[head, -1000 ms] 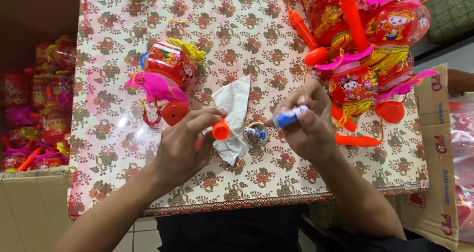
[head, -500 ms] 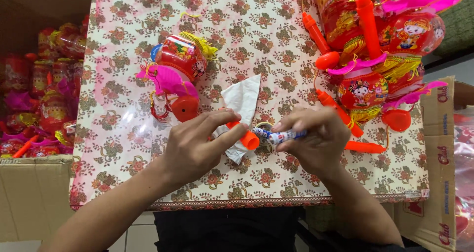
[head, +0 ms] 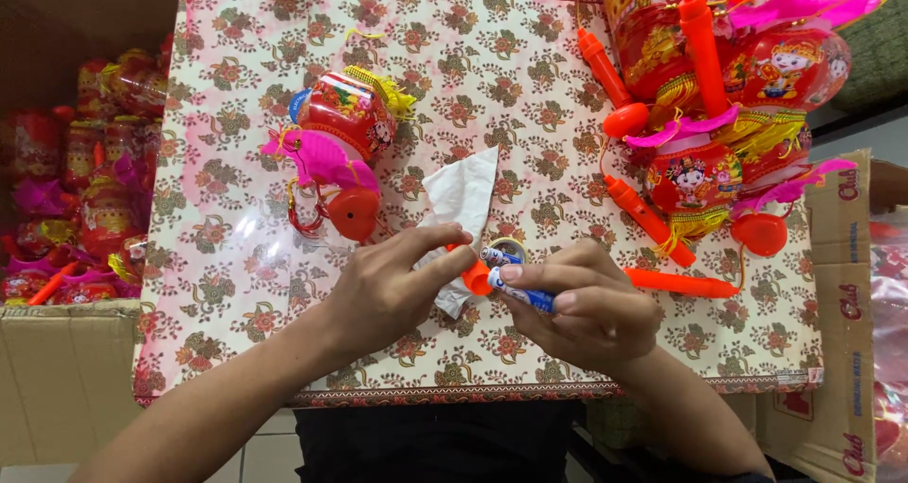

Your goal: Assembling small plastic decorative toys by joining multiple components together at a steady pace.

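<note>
Closely paired, the left hand (head: pixel 383 289) pinched an orange cap (head: pixel 476 278) over a white tissue (head: pixel 461 209), while the right hand (head: pixel 591 308) gripped 2 blue-and-white batteries (head: pixel 518 292) touching that cap. Left of the grip lay 1 red lantern toy (head: pixel 340 152); right, a lantern heap (head: pixel 728 114). Bare tablecloth (head: pixel 236 256) flanked both wrists near the front edge.

A floral-clothed table (head: pixel 236 341) carries toy lanterns (head: pixel 340 152), orange handles (head: pixel 681 282) and a white tissue (head: pixel 461 194).

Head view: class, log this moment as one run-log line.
left hand: pinching orange handle | right hand: holding blue-white batteries | tissue: beneath, on table
</note>
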